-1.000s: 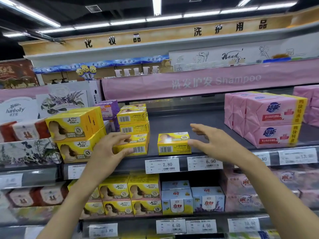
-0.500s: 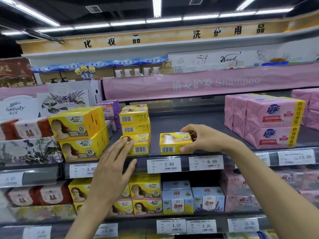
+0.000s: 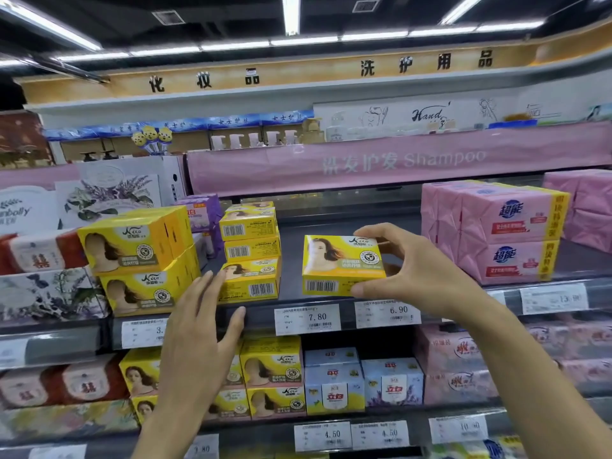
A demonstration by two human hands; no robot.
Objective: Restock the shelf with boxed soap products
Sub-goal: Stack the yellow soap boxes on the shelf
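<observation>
Grey shelf [image 3: 331,223]: right hand [image 3: 417,273] pinches a yellow box [image 3: 341,263] by its right end, thumb below; left hand [image 3: 198,326], fingers spread, hovers near the stack [image 3: 250,250]

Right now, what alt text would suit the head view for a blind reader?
The right hand grips a yellow soap box at the front of a grey shelf; the open left hand is raised beside a stack of matching boxes.

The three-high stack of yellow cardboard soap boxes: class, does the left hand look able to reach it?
Probably yes: the open left hand is raised before the stack of yellow cardboard soap boxes, fingertips near its bottom box, nothing between them.
</observation>
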